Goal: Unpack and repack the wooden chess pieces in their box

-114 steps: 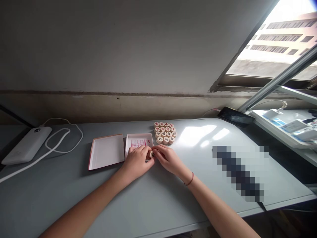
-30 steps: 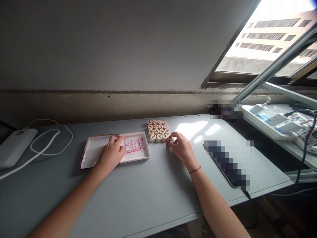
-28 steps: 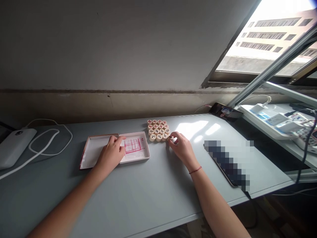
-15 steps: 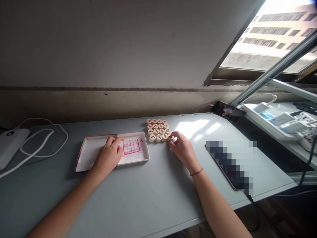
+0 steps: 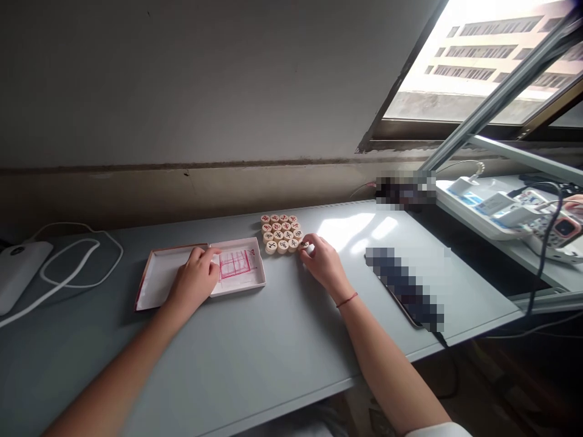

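Note:
Round wooden Chinese chess pieces (image 5: 282, 235) stand together in tight rows on the desk, with red characters on the far rows and black on the near ones. My right hand (image 5: 322, 258) is at the near right corner of this block, thumb and forefinger closed around a chess piece (image 5: 310, 249), partly hidden by the fingers. To the left lies an opened cardboard box (image 5: 261, 276), white inside, with a pink grid drawn on its floor. My left hand (image 5: 195, 276) rests over the box's middle edge, fingers curled on it; its fingertips are partly hidden.
A white device (image 5: 22, 273) with a looped white cable (image 5: 93, 255) lies at the left. On the right is a dark, blurred-out flat object (image 5: 405, 291) on the grey desk (image 5: 255, 358). A metal-framed shelf (image 5: 492, 221) holds white chargers. The wall runs behind the desk.
The view has shifted slightly, moving the desk items a little left in the picture. A pale piece side now shows between my right thumb and forefinger. My left hand stays on the box.

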A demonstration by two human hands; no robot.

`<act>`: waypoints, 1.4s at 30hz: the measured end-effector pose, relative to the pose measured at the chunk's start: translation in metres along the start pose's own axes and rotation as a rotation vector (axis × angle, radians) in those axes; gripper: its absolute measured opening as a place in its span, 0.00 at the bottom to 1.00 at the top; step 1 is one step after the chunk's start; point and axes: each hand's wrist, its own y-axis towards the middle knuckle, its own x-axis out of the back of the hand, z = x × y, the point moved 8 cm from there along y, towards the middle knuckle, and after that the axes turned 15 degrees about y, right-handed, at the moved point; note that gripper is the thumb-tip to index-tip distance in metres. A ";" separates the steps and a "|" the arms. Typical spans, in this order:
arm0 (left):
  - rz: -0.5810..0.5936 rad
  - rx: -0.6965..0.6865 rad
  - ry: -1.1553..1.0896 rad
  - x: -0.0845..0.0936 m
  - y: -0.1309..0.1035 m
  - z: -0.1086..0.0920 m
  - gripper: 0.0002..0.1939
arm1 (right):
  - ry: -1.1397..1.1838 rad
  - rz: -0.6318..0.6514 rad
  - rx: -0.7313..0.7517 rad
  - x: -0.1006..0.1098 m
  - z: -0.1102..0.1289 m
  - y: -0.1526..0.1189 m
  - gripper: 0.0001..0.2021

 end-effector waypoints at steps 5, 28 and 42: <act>0.005 0.023 -0.016 0.003 -0.001 0.000 0.19 | 0.018 -0.025 0.004 0.002 0.000 0.000 0.08; -0.243 -0.266 -0.063 0.014 -0.023 -0.010 0.16 | 0.189 0.001 0.382 -0.017 0.061 -0.024 0.04; -0.037 -0.302 0.074 -0.003 0.012 -0.040 0.12 | 0.089 0.203 0.540 -0.060 0.085 -0.043 0.08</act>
